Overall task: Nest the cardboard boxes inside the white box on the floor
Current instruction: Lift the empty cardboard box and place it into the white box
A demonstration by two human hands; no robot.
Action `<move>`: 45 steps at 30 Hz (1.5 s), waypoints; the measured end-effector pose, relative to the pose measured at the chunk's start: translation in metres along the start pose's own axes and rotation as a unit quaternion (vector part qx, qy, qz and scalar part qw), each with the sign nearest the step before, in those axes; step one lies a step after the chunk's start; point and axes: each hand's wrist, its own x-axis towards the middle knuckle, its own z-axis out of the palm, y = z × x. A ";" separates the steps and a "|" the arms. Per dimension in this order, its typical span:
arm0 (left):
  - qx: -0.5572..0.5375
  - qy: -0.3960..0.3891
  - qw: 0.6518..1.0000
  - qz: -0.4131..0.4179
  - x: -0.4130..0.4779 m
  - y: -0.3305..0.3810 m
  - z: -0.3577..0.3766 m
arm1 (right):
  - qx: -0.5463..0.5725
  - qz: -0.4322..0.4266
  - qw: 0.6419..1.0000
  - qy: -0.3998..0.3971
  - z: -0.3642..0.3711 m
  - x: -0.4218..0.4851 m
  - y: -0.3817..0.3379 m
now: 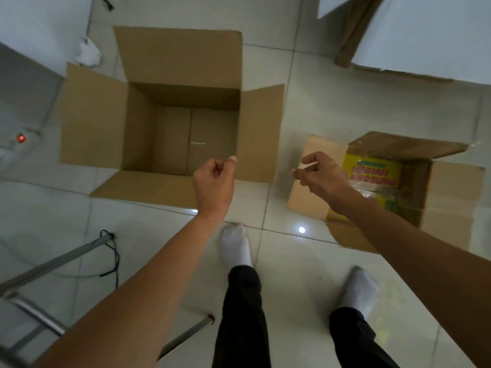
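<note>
A large brown cardboard box (175, 75) stands on the tiled floor with all its flaps spread out and nothing inside. To its right a smaller cardboard box (451, 187) sits open, showing a yellow printed panel (372, 171) inside. My left hand (214, 181) hovers over the near right corner of the large box, fingers curled, holding nothing. My right hand (318, 176) hangs over the left flap of the smaller box, fingers loosely bent and empty. No white box can be made out for sure.
A metal frame (53, 264) with a black cable (114, 251) crosses the lower left. A power strip with a red light (21, 138) lies at the left edge. White furniture (425, 35) stands at the upper right. My socked feet (235, 245) stand on the tiles below.
</note>
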 end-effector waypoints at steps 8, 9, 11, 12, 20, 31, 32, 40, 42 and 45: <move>0.116 0.096 0.988 0.029 0.110 -0.023 -0.108 | -0.030 0.059 0.993 0.093 0.091 0.025 -0.048; 0.152 0.115 0.981 0.038 0.122 -0.026 -0.120 | -0.032 0.073 0.989 0.122 0.095 0.028 -0.051; 0.247 0.158 0.955 0.055 0.147 -0.032 -0.140 | -0.040 0.093 0.980 0.169 0.101 0.033 -0.054; 0.290 0.175 0.939 0.055 0.158 -0.034 -0.149 | -0.043 0.098 0.978 0.179 0.103 0.035 -0.055; 0.351 0.187 0.913 -0.092 0.229 -0.041 -0.201 | -0.005 0.097 0.987 0.132 0.110 0.039 -0.060; 0.397 0.167 0.899 0.080 0.205 -0.021 -0.199 | 0.023 0.058 0.994 0.085 0.105 0.030 -0.080; 0.398 0.178 0.895 0.096 0.195 -0.016 -0.193 | 0.019 0.049 0.995 0.086 0.101 0.027 -0.082; 0.361 0.226 0.896 0.128 0.112 0.044 -0.154 | -0.032 -0.030 0.992 0.118 0.020 -0.018 -0.090; 0.344 0.234 0.898 0.143 0.085 0.065 -0.141 | -0.043 -0.052 0.990 0.127 -0.012 -0.032 -0.088; 0.325 0.242 0.899 0.168 0.044 0.099 -0.122 | -0.049 -0.082 0.986 0.139 -0.063 -0.053 -0.083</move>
